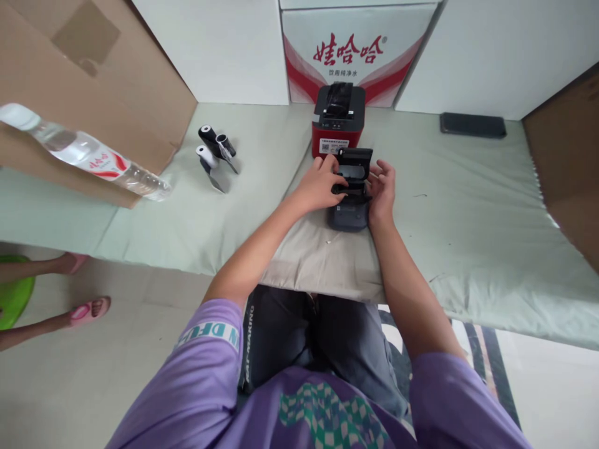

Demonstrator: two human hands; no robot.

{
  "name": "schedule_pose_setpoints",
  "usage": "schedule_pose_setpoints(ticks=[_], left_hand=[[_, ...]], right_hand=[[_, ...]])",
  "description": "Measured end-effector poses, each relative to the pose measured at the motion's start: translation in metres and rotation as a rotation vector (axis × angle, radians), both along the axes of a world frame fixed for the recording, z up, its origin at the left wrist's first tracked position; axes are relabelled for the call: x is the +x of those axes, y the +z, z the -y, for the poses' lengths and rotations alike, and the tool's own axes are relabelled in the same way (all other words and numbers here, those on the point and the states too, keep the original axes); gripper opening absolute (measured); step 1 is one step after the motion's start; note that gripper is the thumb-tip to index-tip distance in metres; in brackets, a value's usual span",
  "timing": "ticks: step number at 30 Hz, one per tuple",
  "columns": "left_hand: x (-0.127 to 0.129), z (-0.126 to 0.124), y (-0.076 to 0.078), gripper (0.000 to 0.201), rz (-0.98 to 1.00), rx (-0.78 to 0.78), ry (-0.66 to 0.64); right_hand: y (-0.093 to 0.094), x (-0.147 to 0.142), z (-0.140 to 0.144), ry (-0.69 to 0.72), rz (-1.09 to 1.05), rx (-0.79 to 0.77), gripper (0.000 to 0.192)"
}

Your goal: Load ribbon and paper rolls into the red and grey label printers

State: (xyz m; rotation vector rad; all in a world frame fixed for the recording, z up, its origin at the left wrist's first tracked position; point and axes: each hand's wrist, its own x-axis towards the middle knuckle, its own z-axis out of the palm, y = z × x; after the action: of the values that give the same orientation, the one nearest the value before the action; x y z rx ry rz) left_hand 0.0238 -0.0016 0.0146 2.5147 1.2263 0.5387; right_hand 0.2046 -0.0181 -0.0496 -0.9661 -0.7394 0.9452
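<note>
A small dark grey label printer (350, 217) stands near the table's front edge, its black lid (355, 156) raised and its inner compartment exposed. My left hand (322, 184) reaches in from the left, fingers bent over the compartment and lid edge. Against the right side is my right hand (382, 192), its fingers curled by the lid and partly hidden. Whether anything small lies under the left fingertips cannot be made out. Right behind sits a red and black printer (337, 125) with black material on its top.
Left on the cloth-covered table (262, 181) stand black and white handled tools (216, 156). A water bottle (93, 153) is by a cardboard box (107, 68). A black phone-like slab (472, 125) lies right. White boxes (360, 50) line the back. Another person's feet (88, 310) show lower left.
</note>
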Motion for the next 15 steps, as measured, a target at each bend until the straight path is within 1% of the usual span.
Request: schedule_pose_setpoints(ticks=[4, 7, 9, 12, 15], left_hand=[[0.008, 0.008, 0.015, 0.034, -0.146, -0.084, 0.079], [0.017, 0.012, 0.029, 0.034, -0.230, -0.148, 0.122], [0.025, 0.012, 0.036, 0.033, -0.266, -0.160, 0.148], [0.031, 0.007, 0.038, 0.032, -0.266, -0.120, 0.156], [0.025, -0.002, 0.029, 0.031, -0.192, -0.112, 0.087]], right_hand=[[-0.002, 0.001, -0.002, 0.002, 0.003, 0.002, 0.046], [-0.002, 0.001, -0.002, -0.001, 0.005, -0.009, 0.047], [-0.001, 0.002, -0.002, -0.001, 0.018, -0.020, 0.046], [0.001, 0.003, -0.002, -0.010, 0.053, -0.039, 0.046], [0.002, 0.003, -0.001, -0.024, 0.043, -0.031, 0.047]])
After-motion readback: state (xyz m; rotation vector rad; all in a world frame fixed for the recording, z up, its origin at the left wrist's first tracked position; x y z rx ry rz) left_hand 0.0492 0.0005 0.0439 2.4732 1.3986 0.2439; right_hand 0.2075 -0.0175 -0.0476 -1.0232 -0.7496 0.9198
